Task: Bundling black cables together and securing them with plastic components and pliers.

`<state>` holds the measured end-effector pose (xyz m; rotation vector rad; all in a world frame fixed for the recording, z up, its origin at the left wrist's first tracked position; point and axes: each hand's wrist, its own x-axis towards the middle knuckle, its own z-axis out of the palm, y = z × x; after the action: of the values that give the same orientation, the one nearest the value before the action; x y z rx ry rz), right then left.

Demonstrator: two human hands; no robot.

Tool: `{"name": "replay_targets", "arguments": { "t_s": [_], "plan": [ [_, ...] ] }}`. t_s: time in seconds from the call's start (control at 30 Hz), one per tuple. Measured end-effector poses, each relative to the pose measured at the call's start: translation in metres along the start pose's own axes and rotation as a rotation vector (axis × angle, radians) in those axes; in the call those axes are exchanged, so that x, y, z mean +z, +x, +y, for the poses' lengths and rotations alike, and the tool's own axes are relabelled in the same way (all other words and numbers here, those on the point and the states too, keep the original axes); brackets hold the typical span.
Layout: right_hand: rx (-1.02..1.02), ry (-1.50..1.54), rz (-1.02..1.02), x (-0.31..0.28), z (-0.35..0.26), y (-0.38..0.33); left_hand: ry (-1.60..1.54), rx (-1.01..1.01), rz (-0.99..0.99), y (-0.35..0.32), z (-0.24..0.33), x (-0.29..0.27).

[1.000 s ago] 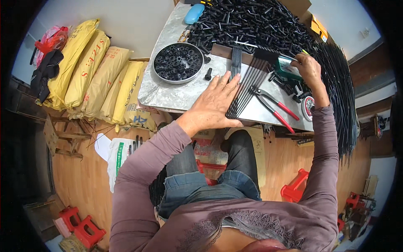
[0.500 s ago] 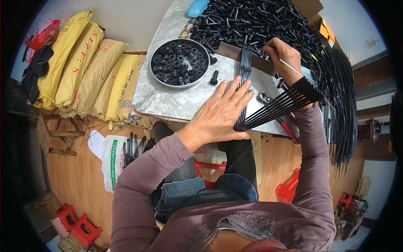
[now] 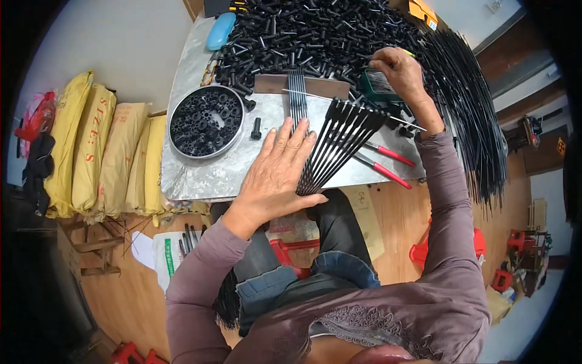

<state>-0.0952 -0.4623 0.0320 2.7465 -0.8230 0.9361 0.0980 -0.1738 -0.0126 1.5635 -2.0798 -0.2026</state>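
My left hand (image 3: pixel 276 170) lies flat on the metal-covered table (image 3: pixel 200 179), its fingers and thumb pinning the near ends of a fan of several thin black rods (image 3: pixel 339 142). A second row of black rods (image 3: pixel 296 100) lies side by side against a brown wooden strip (image 3: pixel 315 87) just beyond my fingertips. My right hand (image 3: pixel 400 76) reaches to the far right of the table, over a green tool (image 3: pixel 377 85) at the edge of a big heap of short black tubes (image 3: pixel 303 30); its fingers are curled, and a thin wire pokes out beside it.
A round metal pan (image 3: pixel 206 121) of black rings stands at the left, a loose black tube (image 3: pixel 256 128) beside it. Red-handled pliers (image 3: pixel 382 162) lie under the fan. Long black rods (image 3: pixel 473 115) hang off the right edge. Yellow sacks (image 3: pixel 109 151) lean on the wall; a blue case (image 3: pixel 219 30) lies far left.
My right hand has left the fanned rods and moved up toward the green tool and tube heap. The left hand stays pressed on the rods' near ends.
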Motion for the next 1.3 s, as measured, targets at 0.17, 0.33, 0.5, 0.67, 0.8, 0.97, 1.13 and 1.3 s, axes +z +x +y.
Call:
{"name": "replay_targets", "arguments": {
  "t_s": [0.17, 0.33, 0.5, 0.67, 0.8, 0.97, 1.13, 1.3],
  "plan": [
    [0.033, 0.061, 0.088, -0.010, -0.030, 0.009, -0.003, -0.003, -0.026, 0.000, 0.002, -0.003],
    [0.130, 0.004, -0.031, -0.027, -0.023, 0.004, 0.015, 0.005, -0.003, 0.000, 0.000, 0.000],
    [0.196, -0.091, -0.323, -0.034, 0.007, -0.022, 0.025, 0.011, -0.023, 0.002, 0.003, -0.003],
    [0.212, -0.101, -0.333, -0.031, 0.013, -0.027, 0.002, 0.021, 0.014, 0.004, 0.003, 0.001],
    [0.212, -0.058, -0.295, -0.034, 0.016, -0.031, -0.006, 0.016, 0.015, 0.005, 0.009, -0.002],
    [0.149, -0.126, -0.286, -0.033, 0.010, -0.026, 0.077, 0.054, 0.031, 0.003, 0.008, -0.003],
    [0.071, -0.157, -0.211, -0.038, 0.012, -0.018, 0.070, 0.040, 0.009, 0.003, 0.007, -0.003],
    [-0.043, 0.150, -0.056, -0.009, -0.043, 0.001, 0.065, 0.025, -0.014, 0.003, 0.008, -0.005]
  ]
}}
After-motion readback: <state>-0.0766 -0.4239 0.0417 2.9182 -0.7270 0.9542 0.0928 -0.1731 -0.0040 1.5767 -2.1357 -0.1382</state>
